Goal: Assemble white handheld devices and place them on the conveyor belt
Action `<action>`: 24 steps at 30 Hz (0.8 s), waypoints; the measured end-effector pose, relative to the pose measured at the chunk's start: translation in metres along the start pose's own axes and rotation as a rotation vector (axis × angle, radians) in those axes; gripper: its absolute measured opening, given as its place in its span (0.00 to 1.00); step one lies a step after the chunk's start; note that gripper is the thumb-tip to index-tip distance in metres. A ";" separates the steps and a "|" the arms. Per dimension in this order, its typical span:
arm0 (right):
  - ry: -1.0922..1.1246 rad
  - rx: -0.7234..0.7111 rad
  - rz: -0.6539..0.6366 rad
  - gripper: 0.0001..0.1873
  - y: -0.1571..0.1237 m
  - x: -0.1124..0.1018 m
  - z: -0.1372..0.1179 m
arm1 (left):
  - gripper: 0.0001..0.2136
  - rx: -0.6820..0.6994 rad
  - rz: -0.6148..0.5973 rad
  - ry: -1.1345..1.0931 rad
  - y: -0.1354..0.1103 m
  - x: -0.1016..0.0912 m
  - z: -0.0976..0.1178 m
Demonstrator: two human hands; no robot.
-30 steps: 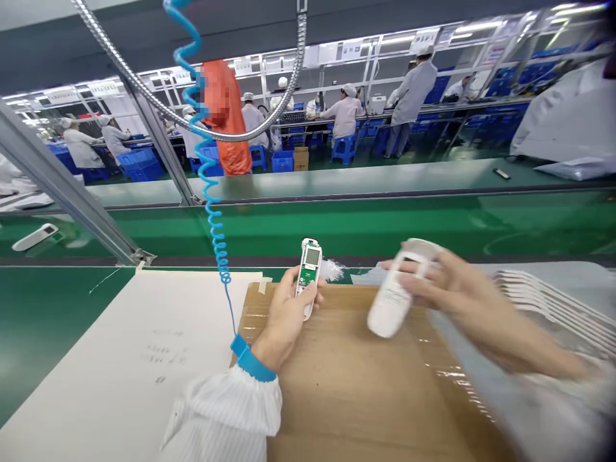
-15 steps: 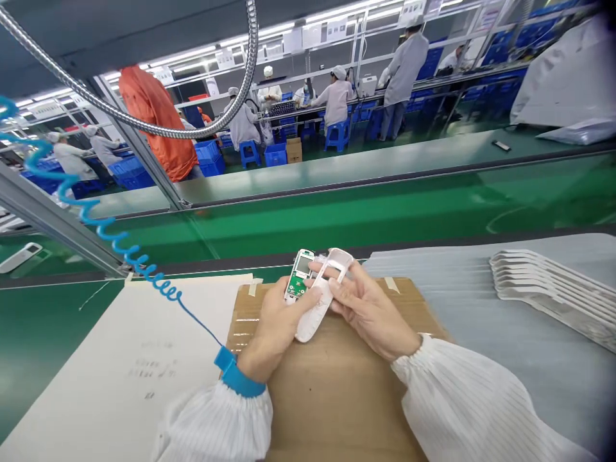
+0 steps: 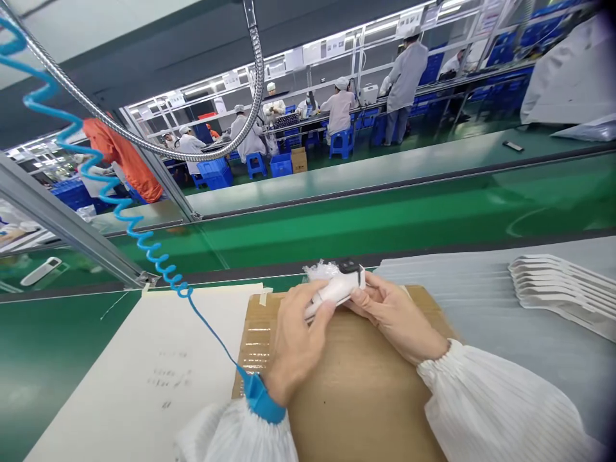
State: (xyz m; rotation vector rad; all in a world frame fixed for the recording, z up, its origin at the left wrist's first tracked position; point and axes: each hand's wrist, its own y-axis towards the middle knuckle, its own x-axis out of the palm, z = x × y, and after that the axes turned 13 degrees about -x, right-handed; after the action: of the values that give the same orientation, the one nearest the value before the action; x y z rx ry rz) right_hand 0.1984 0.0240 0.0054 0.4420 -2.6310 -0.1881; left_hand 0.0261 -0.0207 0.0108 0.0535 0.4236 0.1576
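My left hand (image 3: 298,340) and my right hand (image 3: 392,317) both grip a white plastic handheld device (image 3: 334,290) above a cardboard sheet (image 3: 366,398). The device lies roughly sideways, with a dark part (image 3: 349,265) at its far right end. My fingers hide much of its casing. A wisp of white fluffy material (image 3: 318,271) sits just behind it. A blue wrist strap (image 3: 260,398) circles my left wrist, and its coiled blue cord (image 3: 144,237) rises up and to the left.
A white paper sheet (image 3: 144,366) with faint writing lies left of the cardboard. Stacked white plastic casings (image 3: 558,289) rest on a grey sheet (image 3: 471,301) to the right. A green conveyor belt (image 3: 366,237) runs behind, and workers sit at a farther line.
The green circuit board and white casing, held apart a second ago, now form one white body. It has turned sideways. My right hand has come in closer, and the view has tilted.
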 end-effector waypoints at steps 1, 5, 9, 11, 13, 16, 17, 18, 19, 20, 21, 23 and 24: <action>-0.015 -0.004 0.003 0.28 -0.001 0.000 0.000 | 0.14 0.002 -0.011 -0.013 -0.001 0.001 0.001; -0.111 -0.027 0.048 0.29 -0.002 0.002 0.000 | 0.14 -0.034 -0.033 -0.061 -0.003 0.002 0.008; -0.033 0.012 0.120 0.26 -0.002 0.009 -0.004 | 0.18 -0.013 -0.092 0.071 -0.012 0.004 0.019; 0.113 0.081 0.197 0.26 -0.002 0.013 -0.007 | 0.22 -0.008 -0.150 0.185 -0.017 0.008 0.022; 0.236 0.155 0.291 0.26 -0.003 0.015 -0.010 | 0.25 -0.027 -0.205 0.306 -0.021 0.013 0.022; 0.343 0.225 0.379 0.23 -0.004 0.013 -0.013 | 0.28 -0.004 -0.239 0.466 -0.026 0.020 0.021; 0.361 0.237 0.396 0.23 -0.005 0.011 -0.014 | 0.28 0.028 -0.250 0.503 -0.026 0.022 0.021; 0.371 0.246 0.410 0.24 -0.005 0.010 -0.015 | 0.28 0.061 -0.260 0.527 -0.026 0.023 0.021; 0.367 0.254 0.423 0.24 -0.004 0.009 -0.017 | 0.28 0.089 -0.268 0.538 -0.025 0.024 0.021; 0.351 0.265 0.430 0.23 -0.004 0.008 -0.018 | 0.28 0.100 -0.263 0.533 -0.024 0.024 0.021; 0.326 0.274 0.429 0.22 -0.003 0.008 -0.019 | 0.27 0.091 -0.250 0.516 -0.023 0.023 0.020; 0.262 0.274 0.372 0.18 -0.002 0.009 -0.018 | 0.24 0.022 -0.170 0.445 -0.019 0.017 0.019; 0.235 0.270 0.313 0.17 -0.002 0.010 -0.015 | 0.23 -0.012 -0.105 0.396 -0.017 0.014 0.018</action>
State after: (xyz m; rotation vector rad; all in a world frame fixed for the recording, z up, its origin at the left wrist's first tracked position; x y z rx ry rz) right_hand 0.1980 0.0184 0.0226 0.1227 -2.4573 0.3042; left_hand 0.0482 -0.0354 0.0202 -0.0131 0.8191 0.0661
